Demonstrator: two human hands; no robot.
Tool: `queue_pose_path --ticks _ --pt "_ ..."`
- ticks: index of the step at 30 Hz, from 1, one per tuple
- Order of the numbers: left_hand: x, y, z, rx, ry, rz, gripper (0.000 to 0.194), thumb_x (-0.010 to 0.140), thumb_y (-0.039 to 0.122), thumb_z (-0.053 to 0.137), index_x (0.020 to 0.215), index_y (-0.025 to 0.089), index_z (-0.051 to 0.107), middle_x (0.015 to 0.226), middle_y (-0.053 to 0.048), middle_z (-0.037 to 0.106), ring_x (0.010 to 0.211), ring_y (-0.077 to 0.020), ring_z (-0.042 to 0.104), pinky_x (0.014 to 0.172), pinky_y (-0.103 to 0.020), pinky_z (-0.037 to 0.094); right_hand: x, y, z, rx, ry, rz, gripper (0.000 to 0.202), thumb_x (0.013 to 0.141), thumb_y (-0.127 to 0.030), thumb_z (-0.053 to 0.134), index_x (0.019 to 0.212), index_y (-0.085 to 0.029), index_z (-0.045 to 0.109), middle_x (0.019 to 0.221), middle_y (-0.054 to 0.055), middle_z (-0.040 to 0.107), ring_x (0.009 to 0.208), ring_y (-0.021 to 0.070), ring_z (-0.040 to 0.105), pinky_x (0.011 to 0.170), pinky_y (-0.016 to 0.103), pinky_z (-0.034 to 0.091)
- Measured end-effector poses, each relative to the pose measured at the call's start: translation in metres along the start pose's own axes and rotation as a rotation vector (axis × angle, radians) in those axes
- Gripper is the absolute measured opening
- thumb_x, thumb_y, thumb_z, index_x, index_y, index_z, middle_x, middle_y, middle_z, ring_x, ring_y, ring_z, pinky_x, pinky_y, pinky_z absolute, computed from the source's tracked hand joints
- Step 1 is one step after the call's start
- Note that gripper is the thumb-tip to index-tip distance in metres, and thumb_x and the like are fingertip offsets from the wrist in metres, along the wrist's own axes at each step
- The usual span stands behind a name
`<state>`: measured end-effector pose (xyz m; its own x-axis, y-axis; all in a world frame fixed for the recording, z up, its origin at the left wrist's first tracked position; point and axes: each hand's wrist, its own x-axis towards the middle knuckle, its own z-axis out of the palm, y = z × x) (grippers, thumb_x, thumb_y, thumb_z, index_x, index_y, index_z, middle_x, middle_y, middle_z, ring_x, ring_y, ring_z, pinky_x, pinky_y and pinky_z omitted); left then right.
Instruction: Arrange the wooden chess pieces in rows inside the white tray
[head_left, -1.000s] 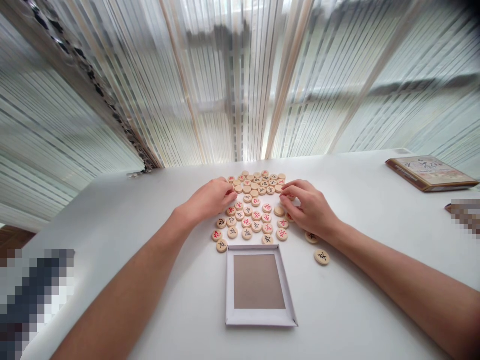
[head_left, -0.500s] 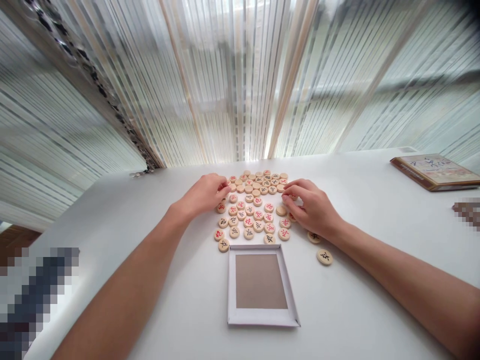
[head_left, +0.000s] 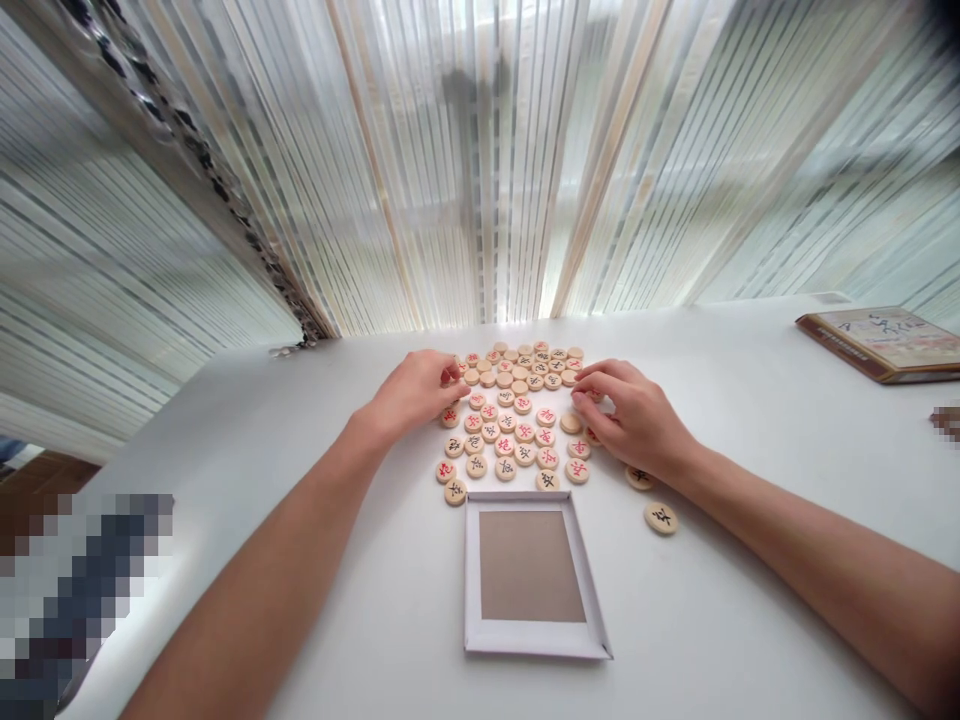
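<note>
Since one second ago, the left hand [head_left: 420, 386] has been drawn outward. Beside the open tray [head_left: 525, 636], an outlying piece [head_left: 661, 517] could be brushed by a lowered right forearm [head_left: 787, 550]; beyond, the wooden pieces [head_left: 505, 447], spread between this hand and the right hand [head_left: 634, 412], could be scattered by a hurried sweep. Both hands are narrowly curled; whether anything is held cannot be told.

From the shallow white rectangular tray with a brown base [head_left: 536, 637], round pale wooden discs [head_left: 505, 447], many marked red or black, spread at twelve o'clock on a smooth white table [head_left: 375, 600]. Your bare left hand [head_left: 420, 388] curls at their edge at eleven, your bare right hand [head_left: 636, 415] at one; either's grip is unclear. A flat brown-edged box [head_left: 889, 342] lies at two; striped sheer curtains [head_left: 517, 200] hang beyond.
</note>
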<state>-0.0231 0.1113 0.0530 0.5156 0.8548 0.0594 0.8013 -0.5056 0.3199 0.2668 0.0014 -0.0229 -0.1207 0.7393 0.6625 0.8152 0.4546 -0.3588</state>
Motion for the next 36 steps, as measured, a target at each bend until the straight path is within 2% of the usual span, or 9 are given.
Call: queue_pose_path --ticks 6,11,17,23,28,32,36 --pt "-0.004 0.013 0.012 -0.002 0.052 -0.028 0.01 0.087 0.022 0.068 0.079 0.022 0.074 0.079 -0.005 0.076 0.075 -0.0218 0.069 0.067 -0.031 0.047 0.0 -0.001 -0.001 0.002 0.0 0.003 0.013 0.098 -0.017 0.061 0.09 -0.023 0.068 0.104 0.012 0.074 0.098 0.0316 0.073 0.086 0.048 0.059" --pt "-0.005 0.019 0.013 -0.029 0.057 -0.001 0.015 0.088 0.023 0.066 0.075 0.022 0.074 0.081 -0.006 0.077 0.076 -0.0221 0.07 0.066 -0.031 0.045 0.001 -0.002 -0.001 0.008 -0.002 0.006 0.012 0.097 -0.016 0.062 0.089 -0.023 0.068 0.104 0.013 0.074 0.099 0.0323 0.072 0.085 0.048 0.059" --pt "0.0 0.01 0.011 -0.079 0.049 0.002 0.024 0.097 0.028 0.057 0.082 0.021 0.074 0.079 -0.004 0.078 0.07 -0.0197 0.07 0.065 -0.031 0.047 0.001 -0.002 -0.002 0.016 -0.004 0.013 0.012 0.097 -0.016 0.062 0.089 -0.023 0.068 0.105 0.013 0.074 0.098 0.0314 0.072 0.085 0.048 0.059" --pt "0.004 0.001 0.012 -0.092 0.085 -0.008 0.022 0.097 0.026 0.058 0.09 0.021 0.079 0.089 -0.005 0.081 0.079 -0.0209 0.072 0.069 -0.032 0.05 0.001 -0.001 -0.001 0.017 -0.004 0.019 0.012 0.098 -0.018 0.061 0.089 -0.023 0.068 0.105 0.012 0.074 0.098 0.0312 0.072 0.086 0.048 0.059" --pt "0.003 0.001 0.013 -0.096 0.067 0.002 0.021 0.096 0.025 0.061 0.09 0.022 0.08 0.088 -0.005 0.082 0.08 -0.0213 0.074 0.071 -0.032 0.053 0.001 -0.002 -0.002 0.014 -0.015 0.031 0.013 0.098 -0.019 0.061 0.089 -0.024 0.069 0.105 0.012 0.074 0.099 0.0314 0.072 0.087 0.05 0.059" --pt "0.003 0.0 0.006 -0.084 0.076 -0.008 0.018 0.093 0.025 0.064 0.092 0.022 0.082 0.09 -0.005 0.082 0.083 -0.022 0.074 0.074 -0.032 0.055 0.001 -0.002 -0.002 0.015 -0.018 0.033 0.013 0.098 -0.019 0.061 0.089 -0.024 0.069 0.106 0.012 0.074 0.101 0.0316 0.072 0.087 0.05 0.06" --pt "0.004 -0.009 -0.01 -0.046 0.132 -0.059 0.021 0.092 0.024 0.063 0.097 0.02 0.083 0.096 -0.007 0.082 0.092 -0.0239 0.074 0.085 -0.033 0.056 0.001 -0.002 -0.002 0.015 -0.014 0.035 0.013 0.098 -0.019 0.061 0.089 -0.024 0.069 0.106 0.012 0.074 0.1 0.0316 0.072 0.088 0.05 0.06"
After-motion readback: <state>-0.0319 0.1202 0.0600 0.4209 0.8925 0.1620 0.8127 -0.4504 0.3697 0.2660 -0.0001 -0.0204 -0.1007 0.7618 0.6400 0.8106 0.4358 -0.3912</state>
